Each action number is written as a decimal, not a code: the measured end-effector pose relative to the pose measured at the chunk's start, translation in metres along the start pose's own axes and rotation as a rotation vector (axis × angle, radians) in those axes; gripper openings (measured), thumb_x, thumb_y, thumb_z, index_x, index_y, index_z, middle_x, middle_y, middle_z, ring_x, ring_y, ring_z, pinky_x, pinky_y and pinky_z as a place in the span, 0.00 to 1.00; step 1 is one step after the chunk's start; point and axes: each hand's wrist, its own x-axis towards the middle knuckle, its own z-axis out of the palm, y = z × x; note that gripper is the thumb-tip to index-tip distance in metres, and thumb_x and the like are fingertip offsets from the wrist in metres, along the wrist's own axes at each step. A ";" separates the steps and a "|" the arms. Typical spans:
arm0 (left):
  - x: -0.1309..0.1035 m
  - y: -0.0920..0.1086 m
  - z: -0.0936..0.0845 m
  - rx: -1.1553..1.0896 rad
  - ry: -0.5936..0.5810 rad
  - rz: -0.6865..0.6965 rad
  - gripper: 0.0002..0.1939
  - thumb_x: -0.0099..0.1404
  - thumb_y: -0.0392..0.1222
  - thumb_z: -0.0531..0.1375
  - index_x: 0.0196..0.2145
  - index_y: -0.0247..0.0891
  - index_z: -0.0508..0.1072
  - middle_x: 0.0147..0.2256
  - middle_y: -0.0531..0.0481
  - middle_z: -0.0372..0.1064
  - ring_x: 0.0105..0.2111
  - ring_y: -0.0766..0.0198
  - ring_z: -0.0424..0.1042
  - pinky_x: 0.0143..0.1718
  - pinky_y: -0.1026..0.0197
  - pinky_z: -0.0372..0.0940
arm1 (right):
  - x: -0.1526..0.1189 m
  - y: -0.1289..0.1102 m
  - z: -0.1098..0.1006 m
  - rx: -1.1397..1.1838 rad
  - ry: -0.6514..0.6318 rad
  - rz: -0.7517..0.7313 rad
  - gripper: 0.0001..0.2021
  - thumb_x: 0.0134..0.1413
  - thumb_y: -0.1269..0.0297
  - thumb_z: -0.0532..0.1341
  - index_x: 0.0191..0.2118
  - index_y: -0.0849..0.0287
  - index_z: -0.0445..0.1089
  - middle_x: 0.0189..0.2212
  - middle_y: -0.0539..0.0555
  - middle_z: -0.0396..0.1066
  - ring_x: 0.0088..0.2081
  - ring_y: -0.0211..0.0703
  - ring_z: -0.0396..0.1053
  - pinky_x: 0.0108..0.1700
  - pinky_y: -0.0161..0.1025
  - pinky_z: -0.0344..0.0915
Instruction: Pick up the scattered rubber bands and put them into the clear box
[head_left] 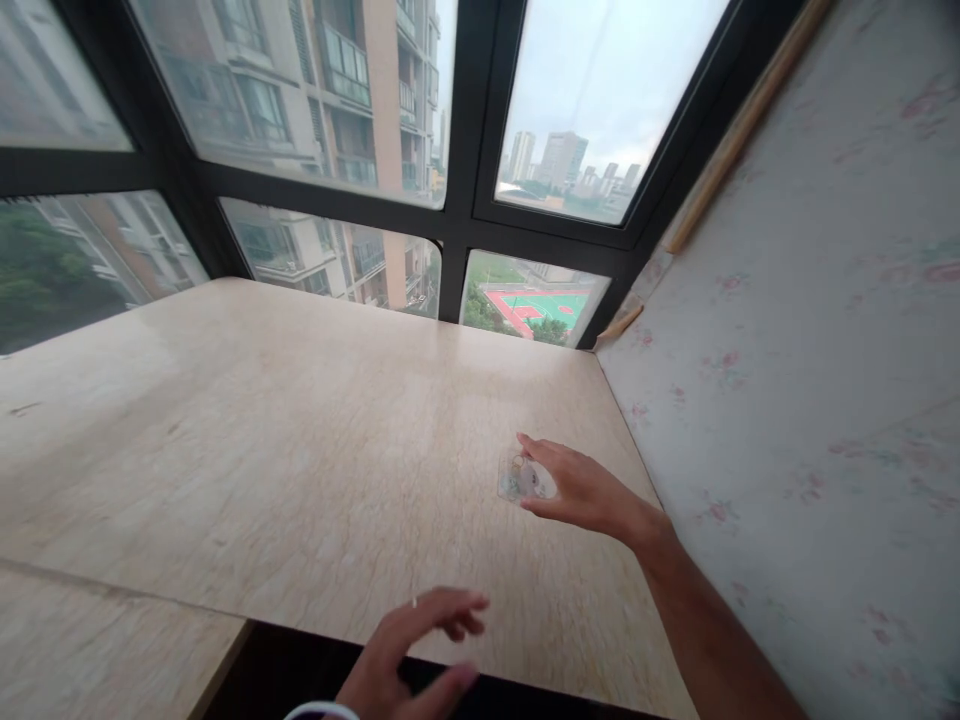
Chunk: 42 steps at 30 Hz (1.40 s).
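Observation:
A small clear case or card (517, 479) with a printed pattern lies on the beige marble sill (315, 440), right of centre. My right hand (574, 488) is at its right side, thumb and fingers apart around its edges; whether they press on it is hard to tell. Nearer to me, over the front edge of the sill, my left hand (420, 650) hovers with its fingers curved and apart and nothing between them. A ring is on one of its fingers and a white band is at the wrist.
Dark-framed windows (457, 200) rise behind the sill, with buildings and a sports court outside. A wall with floral paper (810, 400) stands close on the right. Below the front edge is a dark gap (292, 670).

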 end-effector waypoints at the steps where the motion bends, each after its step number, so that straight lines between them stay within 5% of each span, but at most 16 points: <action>1: 0.015 0.005 -0.002 -0.066 0.048 0.054 0.24 0.57 0.47 0.63 0.52 0.48 0.70 0.47 0.43 0.69 0.43 0.53 0.71 0.47 0.49 0.67 | 0.008 -0.005 0.000 -0.006 -0.005 -0.027 0.38 0.46 0.61 0.66 0.63 0.60 0.54 0.53 0.62 0.67 0.53 0.54 0.65 0.51 0.48 0.64; 4: 0.061 0.011 -0.006 -0.358 0.234 0.113 0.32 0.55 0.45 0.66 0.56 0.43 0.63 0.55 0.38 0.61 0.50 0.50 0.66 0.45 0.51 0.68 | 0.028 -0.022 0.000 -0.005 -0.035 -0.097 0.38 0.47 0.57 0.66 0.63 0.62 0.55 0.53 0.63 0.67 0.52 0.54 0.66 0.51 0.47 0.64; 8: 0.102 0.001 -0.011 -0.735 0.207 0.111 0.35 0.54 0.47 0.67 0.56 0.39 0.61 0.53 0.37 0.62 0.51 0.49 0.65 0.46 0.52 0.67 | 0.051 -0.041 0.004 0.020 -0.059 -0.176 0.35 0.48 0.53 0.65 0.60 0.63 0.59 0.50 0.63 0.70 0.49 0.53 0.68 0.49 0.45 0.64; 11: 0.113 -0.010 -0.018 -0.839 0.204 0.130 0.31 0.56 0.49 0.67 0.54 0.37 0.64 0.49 0.37 0.66 0.47 0.52 0.68 0.43 0.54 0.67 | 0.065 -0.051 0.009 0.035 -0.065 -0.241 0.23 0.49 0.55 0.64 0.50 0.61 0.68 0.42 0.58 0.73 0.41 0.48 0.70 0.42 0.40 0.63; 15: 0.119 -0.021 -0.028 -0.859 0.250 0.139 0.28 0.53 0.47 0.68 0.50 0.37 0.68 0.49 0.39 0.67 0.46 0.53 0.69 0.43 0.56 0.66 | 0.077 -0.058 0.019 0.093 -0.086 -0.302 0.05 0.51 0.63 0.61 0.31 0.58 0.68 0.28 0.49 0.70 0.29 0.36 0.64 0.32 0.33 0.57; 27: 0.124 -0.024 -0.034 -0.855 0.311 0.117 0.30 0.47 0.46 0.71 0.47 0.35 0.71 0.45 0.40 0.71 0.45 0.51 0.70 0.47 0.53 0.64 | 0.090 -0.050 0.027 0.298 -0.124 -0.281 0.03 0.47 0.66 0.62 0.28 0.60 0.69 0.25 0.46 0.66 0.28 0.32 0.60 0.32 0.31 0.58; 35: 0.118 -0.023 -0.036 -0.973 0.170 0.150 0.32 0.49 0.51 0.69 0.51 0.39 0.69 0.48 0.41 0.69 0.49 0.48 0.68 0.49 0.48 0.63 | 0.085 -0.040 0.019 0.651 -0.193 -0.165 0.14 0.50 0.64 0.64 0.43 0.61 0.75 0.36 0.51 0.74 0.36 0.39 0.70 0.37 0.35 0.69; 42: 0.110 -0.021 -0.048 -1.278 0.173 0.106 0.29 0.59 0.56 0.60 0.53 0.37 0.67 0.49 0.42 0.68 0.52 0.48 0.65 0.55 0.41 0.57 | 0.057 -0.021 0.020 0.948 -0.019 0.030 0.23 0.49 0.56 0.66 0.51 0.57 0.71 0.50 0.58 0.70 0.46 0.48 0.71 0.47 0.46 0.71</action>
